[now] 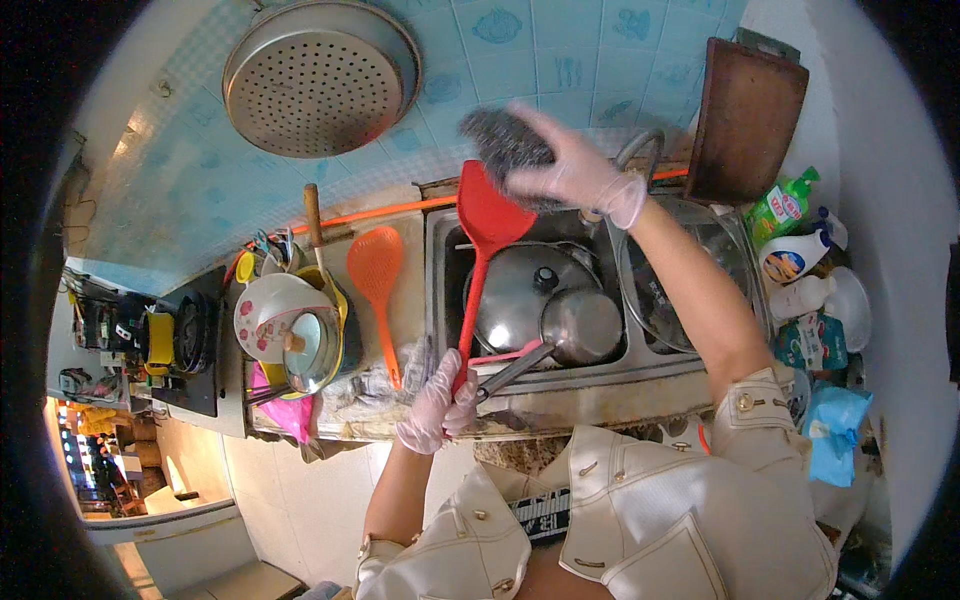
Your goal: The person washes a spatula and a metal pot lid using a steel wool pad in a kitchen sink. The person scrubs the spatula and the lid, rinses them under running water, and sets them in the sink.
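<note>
Gloved in clear plastic, my left hand [442, 401] grips the handle of a red spatula [480, 232], its blade tilted up above the sink. My right hand [574, 169], gloved the same way, holds a dark grey scrubbing cloth [510, 146], blurred, at the upper edge of the spatula's blade. Below them, a domed metal lid [502, 300] with a black knob lies in the left basin of the steel sink [435, 322]. A small steel saucepan [589, 326] rests over that lid, its dark handle pointing toward me. Part of a pink-red utensil handle [506, 354] shows beside it.
An orange slotted turner [375, 262] lies on the counter left of the sink. Further left, bowls and a glass lid [311, 352] are stacked. A glass lid [690, 292] sits in the right basin. Bottles [795, 255] crowd the right side. A perforated steamer pan [315, 94] hangs above.
</note>
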{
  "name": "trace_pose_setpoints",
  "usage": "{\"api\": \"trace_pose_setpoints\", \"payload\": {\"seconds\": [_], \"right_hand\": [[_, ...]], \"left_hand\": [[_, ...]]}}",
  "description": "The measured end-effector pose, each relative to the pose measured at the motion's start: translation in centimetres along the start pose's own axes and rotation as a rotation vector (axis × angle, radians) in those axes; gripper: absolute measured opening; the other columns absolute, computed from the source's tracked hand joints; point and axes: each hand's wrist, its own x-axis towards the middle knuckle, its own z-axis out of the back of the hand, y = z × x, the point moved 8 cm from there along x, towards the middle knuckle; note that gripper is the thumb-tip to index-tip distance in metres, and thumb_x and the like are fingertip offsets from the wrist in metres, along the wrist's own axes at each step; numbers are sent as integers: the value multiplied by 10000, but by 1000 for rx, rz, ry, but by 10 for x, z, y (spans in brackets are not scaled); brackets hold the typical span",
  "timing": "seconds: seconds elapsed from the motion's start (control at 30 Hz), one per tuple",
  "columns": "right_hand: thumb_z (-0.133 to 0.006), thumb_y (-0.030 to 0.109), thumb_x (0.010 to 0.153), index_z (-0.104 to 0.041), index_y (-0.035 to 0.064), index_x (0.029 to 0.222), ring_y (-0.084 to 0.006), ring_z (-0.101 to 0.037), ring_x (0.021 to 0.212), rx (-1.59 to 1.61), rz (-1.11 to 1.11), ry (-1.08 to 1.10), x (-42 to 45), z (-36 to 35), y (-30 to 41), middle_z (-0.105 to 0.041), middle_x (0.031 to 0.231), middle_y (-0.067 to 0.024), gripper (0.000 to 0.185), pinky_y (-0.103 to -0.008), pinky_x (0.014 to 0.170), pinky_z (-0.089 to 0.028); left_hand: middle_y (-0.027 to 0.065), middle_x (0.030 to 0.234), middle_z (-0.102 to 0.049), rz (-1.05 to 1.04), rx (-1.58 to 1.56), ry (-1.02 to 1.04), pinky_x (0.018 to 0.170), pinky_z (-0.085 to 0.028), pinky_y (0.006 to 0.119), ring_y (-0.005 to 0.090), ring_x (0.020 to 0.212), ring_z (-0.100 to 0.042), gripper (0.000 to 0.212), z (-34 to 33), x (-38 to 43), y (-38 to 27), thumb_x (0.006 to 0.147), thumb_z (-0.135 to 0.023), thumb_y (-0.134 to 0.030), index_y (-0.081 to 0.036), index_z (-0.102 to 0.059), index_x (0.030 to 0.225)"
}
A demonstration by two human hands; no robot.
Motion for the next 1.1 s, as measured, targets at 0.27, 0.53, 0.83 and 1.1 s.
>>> {"api": "trace_pose_setpoints", "payload": {"seconds": [0.27,0.53,0.83,1.1], "right_hand": [[-720,114,697,-544,-13,1086,-177,-588,864,405,27,-206,2,-25,-17,-631,973,-101,446,-296,813,-447],[-663,88,761,-607,-16,940,-131,-575,745,912,-136,-789,-13,-23,-31,-641,863,-54,214,-276,705,-457],[-600,218,824,-564,30,1084,-228,-586,963,1468,-455,-408,-60,-55,-25,-615,1037,-96,324,-401,835,-475],[-630,63,773,-472,20,1192,-186,-556,1009,1187,-334,-82,-82,-32,12,-583,1081,-81,450,-318,828,-484]], "left_hand": [[-20,417,-259,-83,98,73,310,-194,265,107,316,-239,532,-4,5,-15,883,-333,-577,-129,-351,597],[-47,515,-410,-402,354,-380,386,-292,231,58,414,-363,360,20,56,-28,894,-498,-387,-85,-486,699],[15,775,-602,-878,332,-463,599,-430,242,76,664,-508,357,-7,62,-130,884,-546,-312,27,-590,987],[14,827,-621,-754,246,-353,633,-451,235,81,715,-547,359,-27,53,-128,847,-607,-310,19,-598,992]]}}
